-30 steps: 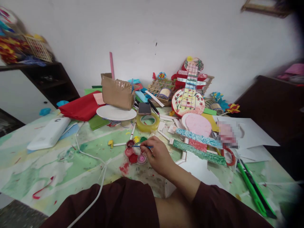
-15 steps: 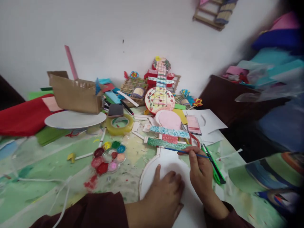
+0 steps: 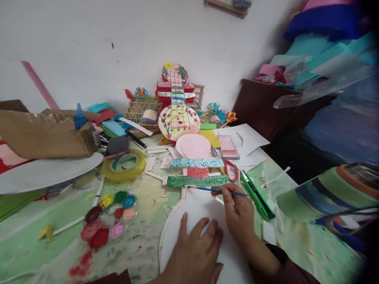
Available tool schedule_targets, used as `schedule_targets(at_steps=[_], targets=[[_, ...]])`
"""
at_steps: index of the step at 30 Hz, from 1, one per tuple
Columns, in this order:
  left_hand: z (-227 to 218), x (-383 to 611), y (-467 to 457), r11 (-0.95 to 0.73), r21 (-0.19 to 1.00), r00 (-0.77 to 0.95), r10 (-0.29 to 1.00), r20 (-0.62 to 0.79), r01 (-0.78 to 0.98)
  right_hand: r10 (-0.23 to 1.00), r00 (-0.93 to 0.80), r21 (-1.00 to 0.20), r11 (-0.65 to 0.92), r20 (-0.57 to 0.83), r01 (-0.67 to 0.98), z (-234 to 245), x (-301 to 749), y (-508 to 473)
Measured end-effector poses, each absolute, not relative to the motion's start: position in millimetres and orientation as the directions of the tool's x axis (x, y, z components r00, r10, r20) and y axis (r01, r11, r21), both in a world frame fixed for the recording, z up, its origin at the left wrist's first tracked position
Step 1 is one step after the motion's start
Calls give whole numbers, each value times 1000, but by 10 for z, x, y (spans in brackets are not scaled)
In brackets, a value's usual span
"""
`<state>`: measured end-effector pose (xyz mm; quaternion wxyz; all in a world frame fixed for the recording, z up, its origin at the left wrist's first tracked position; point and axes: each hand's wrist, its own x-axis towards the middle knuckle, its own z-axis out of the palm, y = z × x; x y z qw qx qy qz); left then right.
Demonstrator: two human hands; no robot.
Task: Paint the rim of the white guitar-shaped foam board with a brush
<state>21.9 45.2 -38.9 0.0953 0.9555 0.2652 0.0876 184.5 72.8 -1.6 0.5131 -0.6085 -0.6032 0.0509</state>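
Directly before me lies a white cutout shaped like a stringed instrument (image 3: 173, 232), with a pink oval head (image 3: 195, 146) and painted blue (image 3: 195, 162) and green (image 3: 197, 181) crossbars. My left hand (image 3: 198, 244) rests flat on its round white body, fingers spread. In my right hand (image 3: 239, 215) is a thin blue paintbrush (image 3: 217, 191), pinched between thumb and fingers. Its tip points left, close to the lower edge of the green bar; whether it touches is unclear. Left of the cutout sits a palette of paint cups (image 3: 109, 217) in reds, yellow, green, blue and pink.
A green utility knife (image 3: 257, 195) and a large green can (image 3: 319, 193) are on the right. To the left are a tape roll (image 3: 123, 165), a phone (image 3: 117, 146), a white plate (image 3: 53, 171) and a cardboard box (image 3: 47, 132). A finished painted instrument (image 3: 179, 114) leans at the back.
The camera view has swung right, shifting everything leftward. My left-hand fingers have spread out flatter on the white body. The brush stays in my right hand near the green bar.
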Motion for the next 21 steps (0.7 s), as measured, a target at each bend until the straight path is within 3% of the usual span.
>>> schedule_targets(at_steps=[21], targets=[[-392, 213, 437, -858, 180, 849, 507, 149, 481, 805, 297, -706, 200, 514, 680, -54, 1848, 744]])
